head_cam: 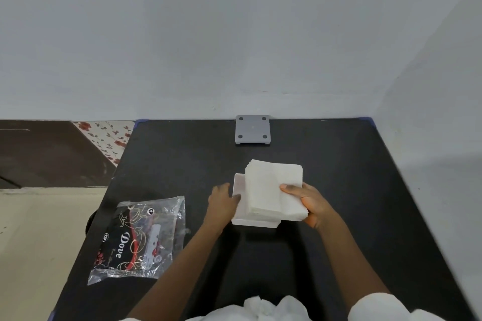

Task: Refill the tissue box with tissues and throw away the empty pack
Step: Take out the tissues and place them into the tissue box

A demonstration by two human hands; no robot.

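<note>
A white open tissue box (239, 190) sits mid-table. My right hand (310, 203) grips a thick stack of white tissues (271, 187), tilted over the box's right side and partly inside it. Against the box's left wall rests my left hand (224, 200), fingers curled on the rim, steadying it. The empty clear plastic pack (138, 240) with black and red "Dove" print lies flat on the table to the left, near the edge.
A grey square lid or plate (252, 129) with four dark dots lies at the back of the black table (352, 164), by the wall. The table's left edge drops to a pale floor (34, 242). Crumpled white tissue or cloth (268, 307) shows at the bottom.
</note>
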